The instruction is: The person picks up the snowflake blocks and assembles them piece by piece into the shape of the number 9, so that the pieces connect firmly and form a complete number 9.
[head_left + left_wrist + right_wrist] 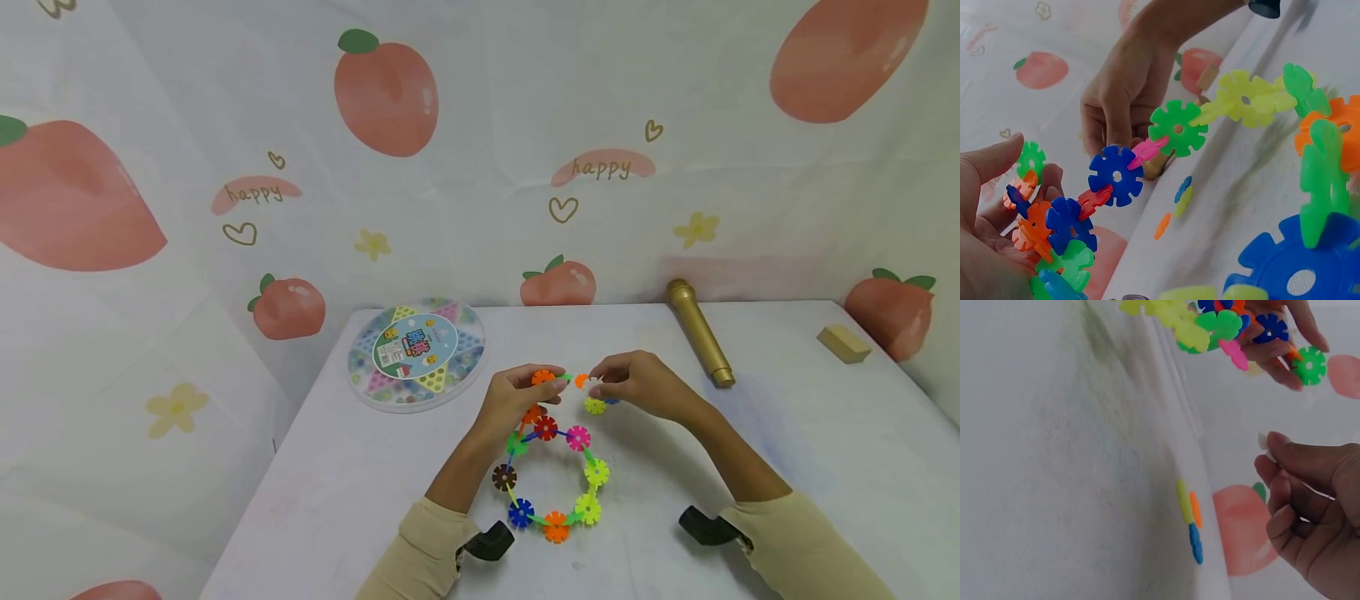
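My left hand [517, 396] grips one end of a chain of colourful notched plastic discs [546, 428]. Below the hand, the chain curves into a ring of blue, orange, yellow, pink and brown pieces. A green end disc [1309, 365] sticks out past the left fingers in the right wrist view. Thumb and forefinger of my right hand [641, 387] pinch a small white disc [1264, 441], mostly covered by the fingertips and apart from the chain. On the table near the right hand lie loose yellow [1184, 501], orange [1195, 509] and blue [1195, 544] discs.
A round board game in clear packaging [468, 367] lies at the back left of the white table [300, 500]. Toward the back right are a gold microphone [701, 333] and a small wooden block [844, 343]. A peach-printed cloth [480, 208] hangs behind.
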Demonstrator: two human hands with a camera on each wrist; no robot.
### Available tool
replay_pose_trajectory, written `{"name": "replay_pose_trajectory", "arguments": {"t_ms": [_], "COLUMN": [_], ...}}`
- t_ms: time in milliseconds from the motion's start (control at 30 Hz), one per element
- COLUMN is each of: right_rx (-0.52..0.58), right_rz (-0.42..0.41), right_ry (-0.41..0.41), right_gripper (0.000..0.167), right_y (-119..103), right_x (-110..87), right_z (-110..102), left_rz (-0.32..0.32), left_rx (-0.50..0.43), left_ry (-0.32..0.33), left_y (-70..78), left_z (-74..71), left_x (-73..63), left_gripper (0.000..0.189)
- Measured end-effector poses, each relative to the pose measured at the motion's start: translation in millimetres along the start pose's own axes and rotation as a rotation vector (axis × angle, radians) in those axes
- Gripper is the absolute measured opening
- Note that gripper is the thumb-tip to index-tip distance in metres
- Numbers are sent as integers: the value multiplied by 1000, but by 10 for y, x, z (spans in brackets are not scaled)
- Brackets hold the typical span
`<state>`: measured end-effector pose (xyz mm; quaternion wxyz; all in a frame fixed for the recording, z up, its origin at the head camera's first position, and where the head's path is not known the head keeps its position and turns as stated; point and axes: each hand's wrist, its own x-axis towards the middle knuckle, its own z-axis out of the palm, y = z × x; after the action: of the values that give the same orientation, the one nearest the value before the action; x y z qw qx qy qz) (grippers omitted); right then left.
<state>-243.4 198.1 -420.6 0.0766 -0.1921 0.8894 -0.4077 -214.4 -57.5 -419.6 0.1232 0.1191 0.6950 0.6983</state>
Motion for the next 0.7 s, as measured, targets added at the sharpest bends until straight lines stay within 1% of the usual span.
{"name": "replay_pose_trajectory", "arguments": {"t_ms": [133, 300, 433, 700], "right_rx": [28, 74, 114, 147], "right_rz": [-15, -41, -62, -103], "right_ry": [-10, -6, 17, 78], "right_gripper": [30, 35, 36, 32], "right_y": [-47, -117, -182, -291], "right_x": [-30, -74, -111, -168], "right_z": [3, -4, -12, -18], "left_rz": [1, 3, 9, 8], "left_rx": [-2, 3, 2, 10], "left_ry": [0, 7, 14, 14], "left_y": [-11, -16, -3, 15], "left_z": [-5, -1, 5, 4], "left_x": [4, 2, -7, -8], "left_gripper": [34, 34, 33, 31]}}
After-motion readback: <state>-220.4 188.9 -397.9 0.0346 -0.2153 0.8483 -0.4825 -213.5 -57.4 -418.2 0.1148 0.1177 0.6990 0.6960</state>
